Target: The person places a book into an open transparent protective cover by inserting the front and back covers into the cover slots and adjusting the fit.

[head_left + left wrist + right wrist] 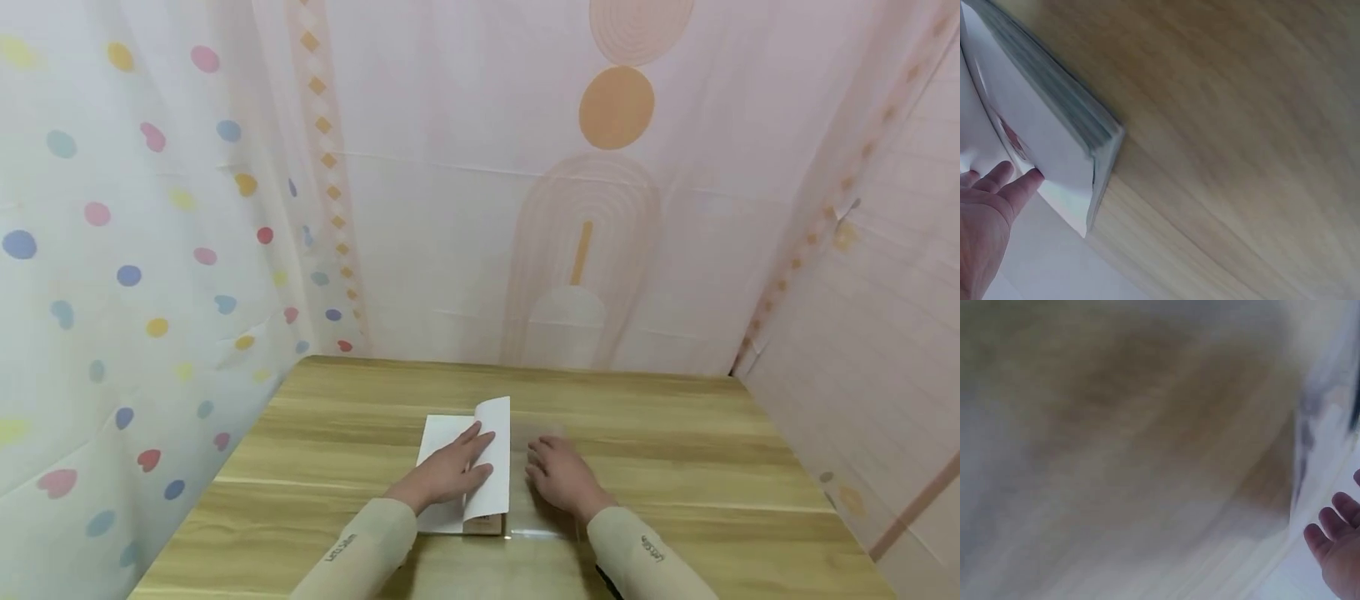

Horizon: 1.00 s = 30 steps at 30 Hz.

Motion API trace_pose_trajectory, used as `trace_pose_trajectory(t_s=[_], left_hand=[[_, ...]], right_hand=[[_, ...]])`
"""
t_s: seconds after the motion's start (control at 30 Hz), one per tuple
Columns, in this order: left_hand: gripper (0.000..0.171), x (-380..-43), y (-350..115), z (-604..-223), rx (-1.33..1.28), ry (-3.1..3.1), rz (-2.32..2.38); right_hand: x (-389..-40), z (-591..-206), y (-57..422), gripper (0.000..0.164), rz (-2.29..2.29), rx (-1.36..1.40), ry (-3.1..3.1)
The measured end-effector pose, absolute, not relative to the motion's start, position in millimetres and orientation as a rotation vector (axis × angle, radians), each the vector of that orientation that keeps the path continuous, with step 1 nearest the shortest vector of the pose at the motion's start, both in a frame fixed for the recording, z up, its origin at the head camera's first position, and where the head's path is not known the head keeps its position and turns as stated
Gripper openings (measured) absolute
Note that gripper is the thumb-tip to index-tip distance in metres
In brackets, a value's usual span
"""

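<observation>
A book (486,525) with a thick block of pages lies near the front middle of the table, a white sheet spread to its left. One white leaf (495,467) stands curled up over it. My left hand (450,471) rests on this leaf, fingers spread; in the left wrist view its fingertips (1034,178) touch the white surface. To the right of the book spreads a clear plastic sheet (536,532), glinting at its front edge. Over that sheet is my right hand (561,477), fingers loosely bent and nothing seen gripped. The right wrist view is blurred, with fingers (1332,522) beside the book's side.
Everything lies on a wood-grain table (660,433). Behind it hangs a pale curtain (450,250) with arch and circle prints. A dotted curtain (112,350) borders the left side, and another pale one (862,358) the right.
</observation>
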<state>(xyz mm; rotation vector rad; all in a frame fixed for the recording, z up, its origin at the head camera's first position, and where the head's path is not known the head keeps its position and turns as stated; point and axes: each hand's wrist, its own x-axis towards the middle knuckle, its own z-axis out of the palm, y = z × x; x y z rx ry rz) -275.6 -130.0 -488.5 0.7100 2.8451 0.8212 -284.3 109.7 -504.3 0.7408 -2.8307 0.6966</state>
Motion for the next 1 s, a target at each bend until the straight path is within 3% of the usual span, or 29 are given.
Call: trace_pose_trajectory(t_s=[0.37, 1.0], left_hand=[[0.061, -275.5, -128.0, -492.1, 0.653, 2.823, 0.802], [0.060, -274.6, -122.4, -494.0, 0.771, 2.888, 0.491]], right_hand=[[-275.7, -522.8, 111.5, 0.066, 0.365, 1.013, -2.971], [-269.4, -513.0, 133.3, 0.068, 0.483, 0.858, -3.114]])
